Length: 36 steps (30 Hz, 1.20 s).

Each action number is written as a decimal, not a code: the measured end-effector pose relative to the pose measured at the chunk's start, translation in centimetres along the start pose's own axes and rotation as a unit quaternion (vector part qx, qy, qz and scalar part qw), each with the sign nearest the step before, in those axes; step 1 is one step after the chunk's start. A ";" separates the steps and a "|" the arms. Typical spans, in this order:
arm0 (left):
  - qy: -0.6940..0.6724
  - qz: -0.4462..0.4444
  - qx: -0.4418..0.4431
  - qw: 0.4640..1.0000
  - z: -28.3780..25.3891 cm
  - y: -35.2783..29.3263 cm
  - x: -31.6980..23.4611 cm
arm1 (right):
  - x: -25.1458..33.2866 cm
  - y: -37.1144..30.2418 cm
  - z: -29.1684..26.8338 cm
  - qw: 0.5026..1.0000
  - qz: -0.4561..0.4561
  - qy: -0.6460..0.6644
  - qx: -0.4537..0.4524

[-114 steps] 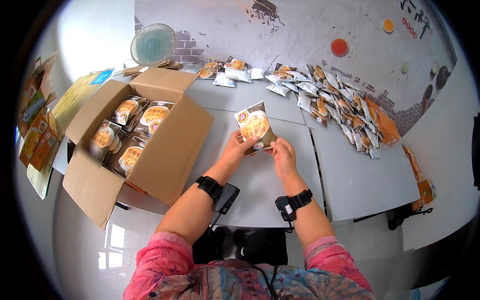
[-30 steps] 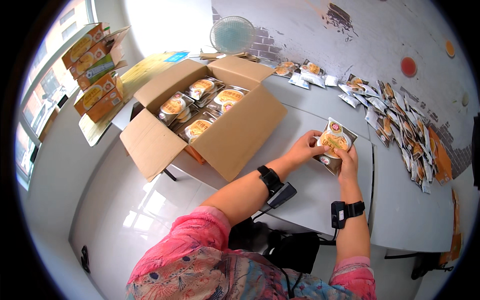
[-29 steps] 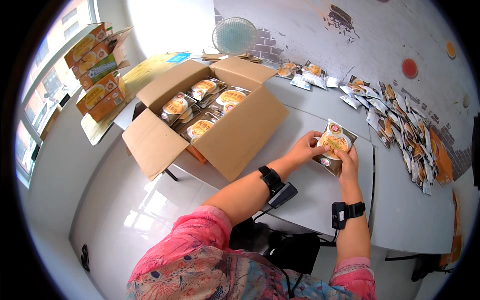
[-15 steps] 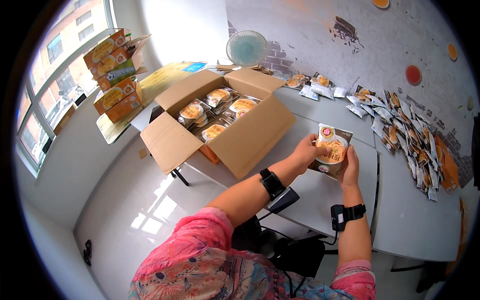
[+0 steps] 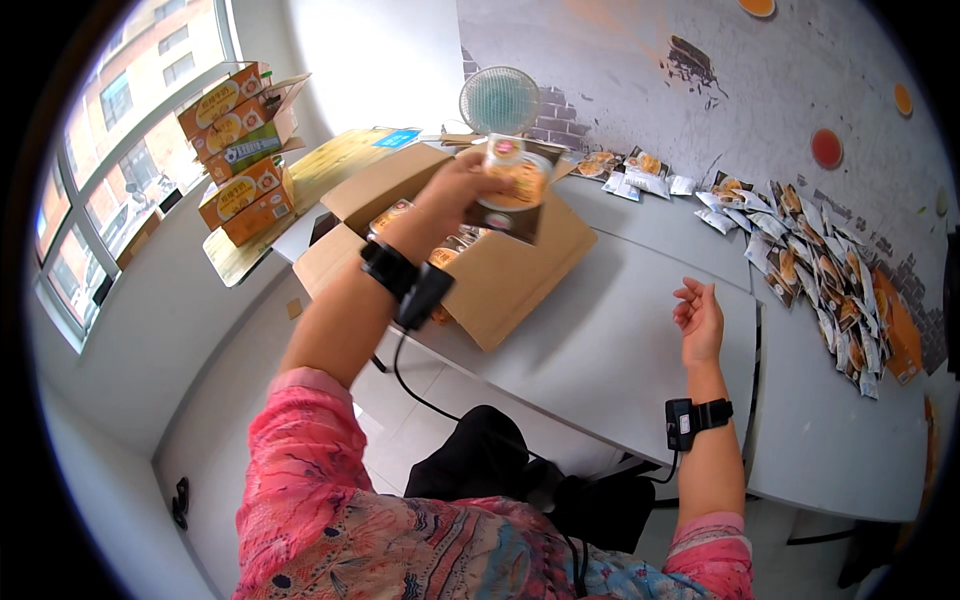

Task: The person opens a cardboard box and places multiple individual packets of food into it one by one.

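My left hand (image 5: 458, 192) grips a brown food packet (image 5: 514, 192) with a picture of a filled bowl on it. Hand and packet are raised over the open cardboard box (image 5: 525, 285), whose flaps are folded out. Similar packets (image 5: 460, 241) lie inside that box, partly hidden by my arm and the held packet. My right hand (image 5: 702, 325) hovers over the grey table (image 5: 640, 370), holding nothing, its fingers loosely bent and apart.
At the far right lies a long heap of packets (image 5: 825, 285) beside an orange carton (image 5: 890, 325). Smaller packets (image 5: 645, 182) rest by the wall. Orange boxes (image 5: 245, 185) are stacked at the left near the window. A round fan (image 5: 499, 100) stands behind the cardboard box.
My left hand has carried the packet left and away from me, from over the table to above the box. The right hand has let go of it and stayed over the table.
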<state>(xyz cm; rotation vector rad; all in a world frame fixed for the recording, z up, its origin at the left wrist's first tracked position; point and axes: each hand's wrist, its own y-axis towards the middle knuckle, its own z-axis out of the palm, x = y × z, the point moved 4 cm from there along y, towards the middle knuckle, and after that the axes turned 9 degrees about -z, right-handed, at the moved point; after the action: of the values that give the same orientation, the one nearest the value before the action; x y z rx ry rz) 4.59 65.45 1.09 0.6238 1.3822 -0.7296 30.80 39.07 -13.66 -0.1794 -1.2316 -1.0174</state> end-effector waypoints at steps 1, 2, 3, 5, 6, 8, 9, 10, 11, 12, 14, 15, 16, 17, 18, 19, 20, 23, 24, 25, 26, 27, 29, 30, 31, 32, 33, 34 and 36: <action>0.022 -0.011 -0.028 0.999 -1.6 -0.2 -0.7 | -0.2 0.1 -0.1 1.000 -0.002 -0.005 0.004; 0.041 -0.021 -0.054 0.997 -3.1 -0.2 -1.3 | -0.1 0.0 -0.1 1.000 0.000 -0.008 -0.001; 0.068 -0.012 -0.093 0.993 -5.1 0.4 -1.1 | 0.1 0.0 -0.1 1.000 0.002 -0.011 -0.006; 0.127 -0.059 -0.112 0.984 -7.1 0.3 -0.5 | 0.3 -0.1 -0.3 1.000 0.003 -0.015 -0.013; 0.157 -0.081 -0.120 0.977 -8.1 0.4 -0.3 | 0.3 0.0 -0.5 1.000 0.001 -0.016 -0.014; 0.214 -0.118 -0.130 0.961 -12.5 0.9 1.9 | -0.1 0.0 0.0 1.000 0.007 -0.008 -0.007; 0.242 -0.139 -0.135 0.951 -14.1 1.2 3.0 | -0.5 0.0 0.3 1.000 0.014 -0.005 -0.004; 0.241 -0.149 -0.135 0.950 -14.2 1.5 3.7 | -0.3 0.1 0.1 1.000 0.016 -0.007 -0.007; 0.241 -0.159 -0.136 0.948 -14.3 1.5 4.6 | -0.2 0.1 -0.1 1.000 0.013 -0.008 -0.009; 0.240 -0.169 -0.139 0.946 -14.4 1.6 5.4 | -0.1 0.1 -0.2 1.000 0.011 -0.010 -0.011; 0.258 -0.201 -0.119 0.937 -13.9 1.2 6.2 | 0.0 0.0 -0.2 1.000 0.010 -0.014 -0.013; 0.269 -0.219 -0.109 0.931 -13.8 1.2 6.6 | 0.0 0.1 -0.2 1.000 0.010 -0.017 -0.014; 0.280 -0.238 -0.099 0.925 -13.5 1.0 6.8 | 0.0 0.0 -0.3 1.000 0.011 -0.021 -0.015; 0.258 -0.257 -0.083 0.928 -13.2 0.8 6.9 | 0.0 0.0 -0.3 1.000 0.010 -0.022 -0.015; 0.255 -0.269 -0.080 0.925 -12.9 0.5 7.0 | -0.1 0.0 -0.3 1.000 0.009 -0.024 -0.015; 0.251 -0.282 -0.077 0.923 -12.4 0.1 6.8 | -0.1 0.0 -0.3 1.000 0.007 -0.025 -0.014; 0.248 -0.294 -0.074 0.920 -12.2 -0.2 6.8 | -0.2 0.0 -0.3 1.000 0.008 -0.024 -0.013; 0.250 -0.292 -0.077 0.920 -13.3 0.1 7.6 | -0.5 0.1 -0.3 1.000 0.010 -0.022 -0.011; 0.262 -0.300 -0.072 0.914 -13.6 0.1 7.8 | -0.5 0.1 -0.2 1.000 0.012 -0.022 -0.010; 0.275 -0.307 -0.063 0.909 -13.1 -0.1 7.5 | -0.5 0.1 -0.3 1.000 0.013 -0.023 -0.012; 0.288 -0.314 -0.055 0.903 -12.6 -0.2 7.3 | -0.4 0.1 -0.5 1.000 0.012 -0.025 -0.013; 0.317 -0.323 -0.053 0.890 -12.3 -0.2 7.1 | -0.3 0.2 -0.6 0.999 0.012 -0.026 -0.014; 0.375 -0.340 -0.055 0.861 -12.2 -0.5 6.7 | -0.4 0.2 -0.5 1.000 0.012 -0.025 -0.012; 0.375 -0.338 -0.053 0.862 -12.3 -0.4 6.9 | -0.5 0.2 -0.6 1.000 0.012 -0.026 -0.012; 0.374 -0.336 -0.051 0.863 -12.4 -0.3 7.1 | -0.5 0.2 -0.5 1.000 0.012 -0.026 -0.011; 0.374 -0.334 -0.049 0.864 -12.5 -0.3 7.3 | -0.5 0.2 -0.5 1.000 0.013 -0.025 -0.010; 0.379 -0.335 -0.040 0.862 -12.6 -0.2 7.4 | -0.6 0.2 -0.6 1.000 0.014 -0.024 -0.009; 0.384 -0.337 -0.030 0.860 -12.5 -0.1 7.4 | -0.6 0.2 -0.6 1.000 0.015 -0.024 -0.008; 0.402 -0.332 -0.019 0.853 -12.7 0.1 7.6 | -0.5 0.2 -0.6 1.000 0.016 -0.021 -0.007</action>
<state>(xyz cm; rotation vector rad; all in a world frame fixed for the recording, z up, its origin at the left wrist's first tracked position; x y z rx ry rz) -3.13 74.56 -7.69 0.4149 2.4565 -1.0347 31.39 39.07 -14.21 -0.2322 -1.2569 -0.9988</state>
